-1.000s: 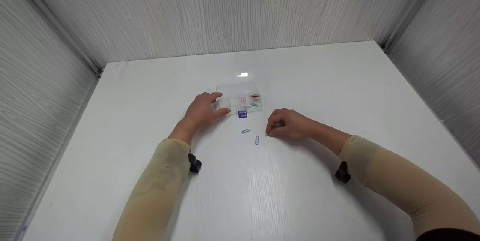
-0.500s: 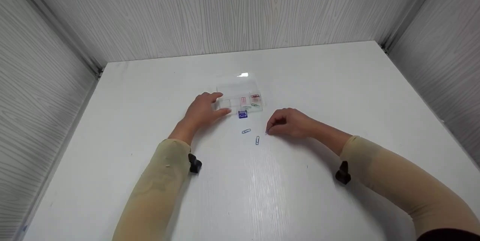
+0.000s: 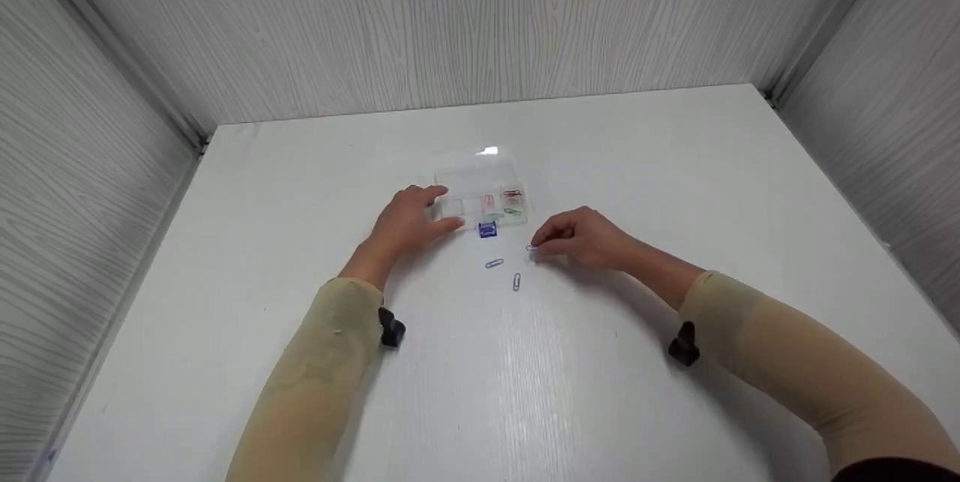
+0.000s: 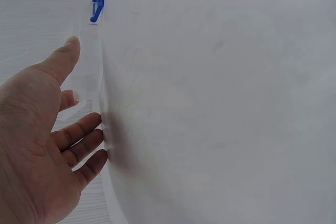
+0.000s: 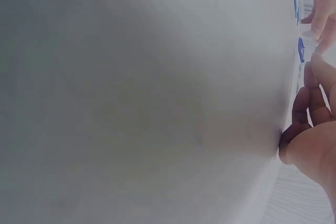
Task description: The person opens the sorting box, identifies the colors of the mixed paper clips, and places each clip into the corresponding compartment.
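Blue wire, a small paper clip (image 3: 532, 248), sat pinched between the thumb and fingertips of the right hand (image 3: 581, 239), lifted just off the white tabletop (image 3: 675, 167). That grip looked closed on the clip. The left hand (image 3: 405, 220) lay with relaxed fingers against the near left edge of the clear compartment box (image 3: 484, 193), steadying it. Just before the box sat a blue binder clip (image 3: 487, 229); two more loose clips (image 3: 493, 263) lay nearer the person. By my reading, the step in hand was carrying the pinched clip toward the box; the next move would call for aiming at one compartment and releasing there.
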`<action>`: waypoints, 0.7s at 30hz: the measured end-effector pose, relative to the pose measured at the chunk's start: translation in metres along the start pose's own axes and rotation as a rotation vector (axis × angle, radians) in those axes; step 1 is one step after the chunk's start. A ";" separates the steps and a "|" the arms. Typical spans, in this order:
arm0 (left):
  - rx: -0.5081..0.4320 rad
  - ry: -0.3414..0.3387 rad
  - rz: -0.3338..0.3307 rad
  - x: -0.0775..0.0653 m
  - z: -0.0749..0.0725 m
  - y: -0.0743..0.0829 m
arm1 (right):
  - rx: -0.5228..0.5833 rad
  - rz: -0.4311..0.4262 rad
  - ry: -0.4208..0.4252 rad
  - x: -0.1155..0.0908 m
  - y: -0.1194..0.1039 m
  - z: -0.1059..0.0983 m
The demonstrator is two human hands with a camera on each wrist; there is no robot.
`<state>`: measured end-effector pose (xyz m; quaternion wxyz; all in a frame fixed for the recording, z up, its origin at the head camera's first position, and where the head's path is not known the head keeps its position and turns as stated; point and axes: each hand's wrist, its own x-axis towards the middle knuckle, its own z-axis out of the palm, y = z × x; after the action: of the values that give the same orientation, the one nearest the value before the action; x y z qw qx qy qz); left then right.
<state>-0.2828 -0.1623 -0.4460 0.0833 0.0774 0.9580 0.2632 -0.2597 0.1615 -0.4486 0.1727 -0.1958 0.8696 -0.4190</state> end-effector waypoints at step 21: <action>0.000 0.011 0.013 -0.003 0.001 0.003 | 0.009 -0.127 0.151 0.055 -0.053 0.004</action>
<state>-0.2798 -0.1602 -0.4451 0.0765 0.0822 0.9580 0.2640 -0.2952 0.1016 -0.4159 0.0805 -0.2177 0.8640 -0.4468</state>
